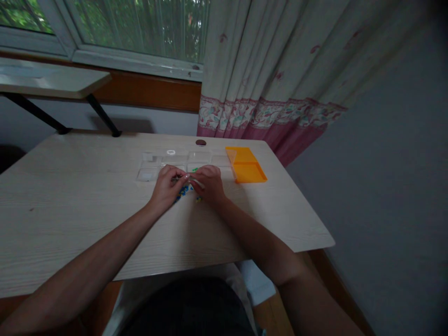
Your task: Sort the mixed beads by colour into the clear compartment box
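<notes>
My left hand (168, 185) and my right hand (210, 185) meet over the middle of the table, thumbs and fingertips pinched close together. Whatever sits between the fingertips is too small and dim to name. Just below them on the tabletop lie several tiny blue and yellow pieces (182, 191), partly covered by my left hand. A few more small yellowish pieces (199, 199) lie under my right hand. Behind the hands is a clear plastic compartment tray (150, 165), with small green pieces (195, 170) in one compartment and a white ring (171, 152) at a rear one.
An orange plastic case (249, 171) lies opened flat at the tray's right end. A dark oval object (200, 143) rests near the table's back edge. At the back left, a raised shelf (52, 79) stands on black legs. A curtain (266, 84) hangs behind the pale wooden table (87, 210).
</notes>
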`<control>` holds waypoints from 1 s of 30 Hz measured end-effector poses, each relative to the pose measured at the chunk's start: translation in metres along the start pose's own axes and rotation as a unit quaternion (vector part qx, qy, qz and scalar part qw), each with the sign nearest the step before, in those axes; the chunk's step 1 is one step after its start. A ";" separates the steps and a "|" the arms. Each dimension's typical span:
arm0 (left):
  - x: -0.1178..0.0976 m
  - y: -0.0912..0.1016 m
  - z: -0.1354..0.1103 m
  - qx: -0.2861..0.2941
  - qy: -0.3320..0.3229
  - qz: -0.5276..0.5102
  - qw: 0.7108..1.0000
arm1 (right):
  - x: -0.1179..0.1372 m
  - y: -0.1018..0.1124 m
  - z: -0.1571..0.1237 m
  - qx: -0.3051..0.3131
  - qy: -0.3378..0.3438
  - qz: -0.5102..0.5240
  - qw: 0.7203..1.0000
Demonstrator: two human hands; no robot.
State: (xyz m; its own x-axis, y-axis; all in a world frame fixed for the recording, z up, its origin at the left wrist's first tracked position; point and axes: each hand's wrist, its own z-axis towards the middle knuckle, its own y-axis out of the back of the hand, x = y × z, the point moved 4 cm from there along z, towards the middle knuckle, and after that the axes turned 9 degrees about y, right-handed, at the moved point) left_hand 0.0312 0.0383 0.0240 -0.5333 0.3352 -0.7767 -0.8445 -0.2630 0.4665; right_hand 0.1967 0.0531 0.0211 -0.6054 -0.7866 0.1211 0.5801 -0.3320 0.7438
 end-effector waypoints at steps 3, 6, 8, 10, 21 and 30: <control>0.001 0.000 -0.001 0.004 0.010 -0.031 0.999 | 0.001 0.000 -0.002 -0.012 -0.007 -0.009 1.000; 0.004 0.000 -0.001 0.009 0.027 -0.052 0.998 | 0.003 0.003 -0.003 -0.021 -0.018 -0.016 0.999; 0.005 0.000 -0.001 0.014 0.036 -0.058 0.998 | 0.005 0.006 -0.003 -0.022 -0.024 -0.015 0.999; 0.005 0.000 -0.001 0.018 0.036 -0.061 0.997 | 0.007 0.009 -0.003 -0.027 -0.023 -0.007 0.999; 0.000 0.001 -0.003 0.008 0.003 -0.045 0.999 | 0.013 0.017 -0.004 -0.039 -0.015 0.011 0.999; -0.001 0.000 -0.005 0.010 0.009 -0.037 0.999 | -0.005 0.018 -0.003 -0.043 -0.062 -0.008 0.997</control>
State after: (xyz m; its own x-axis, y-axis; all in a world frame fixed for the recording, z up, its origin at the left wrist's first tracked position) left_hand 0.0317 0.0340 0.0228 -0.4684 0.3367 -0.8168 -0.8826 -0.2193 0.4158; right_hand 0.2122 0.0497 0.0318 -0.6745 -0.7124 0.1936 0.6111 -0.3916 0.6879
